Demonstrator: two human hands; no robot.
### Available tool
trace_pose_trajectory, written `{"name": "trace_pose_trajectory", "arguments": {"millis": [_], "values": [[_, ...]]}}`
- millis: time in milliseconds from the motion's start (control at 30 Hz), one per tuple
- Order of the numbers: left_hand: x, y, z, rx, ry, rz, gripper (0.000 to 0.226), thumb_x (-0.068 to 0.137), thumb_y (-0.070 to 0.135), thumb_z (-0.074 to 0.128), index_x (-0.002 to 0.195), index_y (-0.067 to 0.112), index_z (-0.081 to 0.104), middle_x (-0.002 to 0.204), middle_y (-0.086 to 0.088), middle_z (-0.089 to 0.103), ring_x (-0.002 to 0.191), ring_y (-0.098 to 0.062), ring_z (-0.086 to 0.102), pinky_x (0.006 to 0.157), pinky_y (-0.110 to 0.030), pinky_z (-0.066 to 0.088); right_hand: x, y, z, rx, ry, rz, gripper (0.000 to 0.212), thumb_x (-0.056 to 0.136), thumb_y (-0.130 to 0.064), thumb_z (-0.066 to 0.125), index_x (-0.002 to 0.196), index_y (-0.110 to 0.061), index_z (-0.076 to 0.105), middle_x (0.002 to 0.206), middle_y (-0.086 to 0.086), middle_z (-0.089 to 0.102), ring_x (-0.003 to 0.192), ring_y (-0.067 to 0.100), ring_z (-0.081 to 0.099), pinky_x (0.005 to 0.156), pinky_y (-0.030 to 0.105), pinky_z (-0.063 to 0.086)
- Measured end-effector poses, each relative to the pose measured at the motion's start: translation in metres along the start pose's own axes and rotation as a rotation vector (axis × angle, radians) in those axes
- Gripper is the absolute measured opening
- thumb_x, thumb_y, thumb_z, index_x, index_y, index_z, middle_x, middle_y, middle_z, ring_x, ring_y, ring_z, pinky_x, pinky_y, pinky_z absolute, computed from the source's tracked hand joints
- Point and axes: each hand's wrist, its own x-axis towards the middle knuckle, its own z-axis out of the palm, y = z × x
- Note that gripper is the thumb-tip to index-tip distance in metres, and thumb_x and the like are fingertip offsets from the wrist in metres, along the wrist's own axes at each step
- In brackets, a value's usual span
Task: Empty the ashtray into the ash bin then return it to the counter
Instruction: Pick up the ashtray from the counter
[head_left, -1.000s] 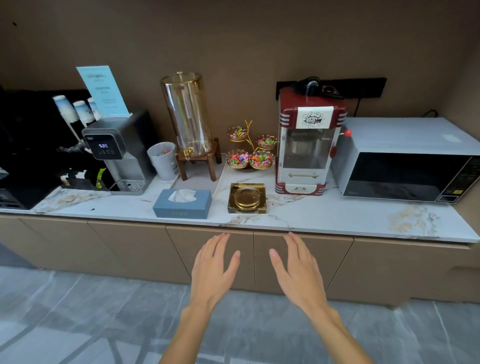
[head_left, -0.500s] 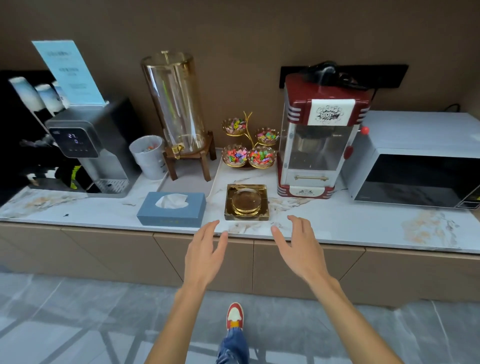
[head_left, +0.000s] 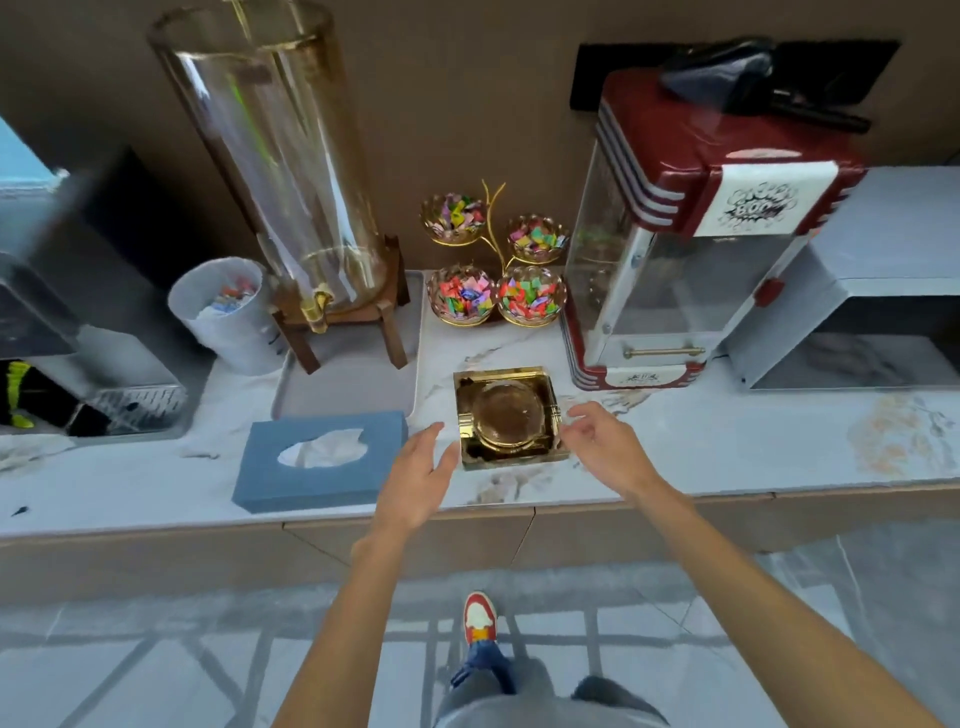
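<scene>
— Grey tiled floor (head_left: 156, 665) fills the bottom of the frame, with one red-and-white shoe (head_left: 479, 618) stepping toward the marble table (head_left: 727, 457). Where are the hands?

— Both are stretched out over the table's front edge. Left hand (head_left: 415, 480) sits just left of centre, palm turned inward, fingers (head_left: 431, 434) released and spread. Right hand (head_left: 605, 447) is just right of centre, its fingers (head_left: 584, 413) loosely curled and holding nothing.

— And the ashtray?

— Between them — a square amber glass ashtray (head_left: 506, 415) resting flat on the table, centre of the frame. The right fingers are at its right edge; whether they touch it I cannot tell. The left hand is just beside the left edge, apart from it.

— So which step is this?

— I'd judge it the reach, right before the pick-up. Nothing has been emptied; no ash bin is in view.

— What does the next move call for?

— Closing both hands on opposite sides and lifting level, I'd say, so nothing spills. Glass that thick is likely heavy and slick.

— Anything crowding it?

— A blue tissue box (head_left: 322, 460) lies to its left, a red popcorn machine (head_left: 691, 249) behind on the right, and candy bowls (head_left: 493, 260) farther back toward the wall, beside a tall glass dispenser (head_left: 275, 161).
</scene>
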Motion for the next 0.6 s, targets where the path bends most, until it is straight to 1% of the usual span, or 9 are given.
{"name": "trace_pose_trajectory", "arguments": {"millis": [67, 133, 200, 267, 333, 400, 433, 500, 600], "values": [[0.022, -0.006, -0.003, 0.003, -0.045, 0.02, 0.054, 0.107, 0.043, 0.042, 0.157, 0.022, 0.036, 0.166, -0.007, 0.037, 0.149, -0.028, 0.038, 0.123, -0.048, 0.032, 0.012, 0.006, 0.002, 0.018, 0.015, 0.029, 0.028, 0.098, -0.027, 0.06, 0.124, -0.017, 0.061, 0.109, 0.005, 0.073, 0.105, 0.023, 0.065, 0.092, 0.035, 0.052], [0.04, -0.009, -0.002, -0.008, -0.079, 0.015, 0.054, 0.107, 0.043, 0.044, 0.156, 0.021, 0.037, 0.164, -0.009, 0.04, 0.146, -0.03, 0.042, 0.121, -0.048, 0.035, 0.023, 0.013, 0.003, 0.015, 0.029, 0.051, 0.02, 0.098, -0.026, 0.06, 0.117, -0.019, 0.062, 0.096, -0.006, 0.07, 0.095, 0.017, 0.066, 0.077, 0.024, 0.05], [0.053, -0.008, 0.001, -0.026, -0.105, -0.009, 0.055, 0.106, 0.042, 0.047, 0.155, 0.019, 0.039, 0.16, -0.013, 0.044, 0.141, -0.032, 0.048, 0.118, -0.05, 0.039, 0.034, 0.019, 0.005, 0.013, 0.034, 0.082, 0.017, 0.099, -0.027, 0.061, 0.114, -0.02, 0.062, 0.088, -0.016, 0.064, 0.083, 0.005, 0.064, 0.062, 0.012, 0.044], [0.065, -0.006, 0.006, -0.055, -0.126, -0.043, 0.055, 0.106, 0.039, 0.049, 0.154, 0.014, 0.041, 0.156, -0.017, 0.047, 0.135, -0.033, 0.053, 0.116, -0.05, 0.042, 0.048, 0.024, 0.008, -0.003, 0.045, 0.114, 0.017, 0.098, -0.028, 0.061, 0.113, -0.02, 0.063, 0.087, -0.015, 0.063, 0.077, -0.005, 0.057, 0.054, 0.006, 0.04], [0.076, -0.004, 0.011, -0.063, -0.143, -0.082, 0.056, 0.106, 0.037, 0.049, 0.154, 0.008, 0.041, 0.153, -0.02, 0.05, 0.133, -0.035, 0.055, 0.114, -0.049, 0.043, 0.061, 0.027, 0.011, -0.024, 0.047, 0.137, 0.018, 0.097, -0.027, 0.062, 0.112, -0.017, 0.064, 0.087, -0.011, 0.063, 0.075, -0.006, 0.054, 0.048, 0.004, 0.042], [0.086, -0.003, 0.015, -0.012, -0.184, -0.12, 0.057, 0.107, 0.037, 0.048, 0.153, 0.005, 0.039, 0.151, -0.023, 0.051, 0.135, -0.037, 0.052, 0.113, -0.047, 0.043, 0.075, 0.031, 0.016, -0.04, 0.025, 0.175, 0.026, 0.097, -0.029, 0.062, 0.117, -0.013, 0.064, 0.095, -0.004, 0.066, 0.077, 0.003, 0.057, 0.054, 0.004, 0.042], [0.091, -0.003, 0.018, 0.021, -0.208, -0.137, 0.057, 0.107, 0.037, 0.047, 0.153, 0.004, 0.039, 0.151, -0.023, 0.049, 0.136, -0.037, 0.051, 0.112, -0.045, 0.042, 0.081, 0.033, 0.018, -0.046, 0.008, 0.199, 0.031, 0.097, -0.031, 0.061, 0.121, -0.012, 0.064, 0.102, 0.001, 0.067, 0.084, 0.011, 0.059, 0.063, 0.007, 0.042], [0.101, -0.001, 0.023, 0.066, -0.248, -0.173, 0.054, 0.107, 0.036, 0.046, 0.148, 0.002, 0.042, 0.149, -0.021, 0.047, 0.133, -0.036, 0.051, 0.108, -0.043, 0.043, 0.093, 0.036, 0.021, -0.055, -0.035, 0.249, 0.041, 0.098, -0.037, 0.059, 0.128, -0.01, 0.06, 0.119, 0.008, 0.067, 0.101, 0.021, 0.058, 0.084, 0.023, 0.042], [0.115, 0.002, 0.032, 0.085, -0.266, -0.218, 0.049, 0.108, 0.037, 0.045, 0.143, 0.002, 0.045, 0.144, -0.02, 0.048, 0.13, -0.036, 0.052, 0.104, -0.042, 0.044, 0.114, 0.037, 0.026, -0.07, -0.109, 0.306, 0.055, 0.099, -0.044, 0.055, 0.141, -0.01, 0.05, 0.136, 0.012, 0.06, 0.121, 0.029, 0.055, 0.094, 0.031, 0.039]]}}
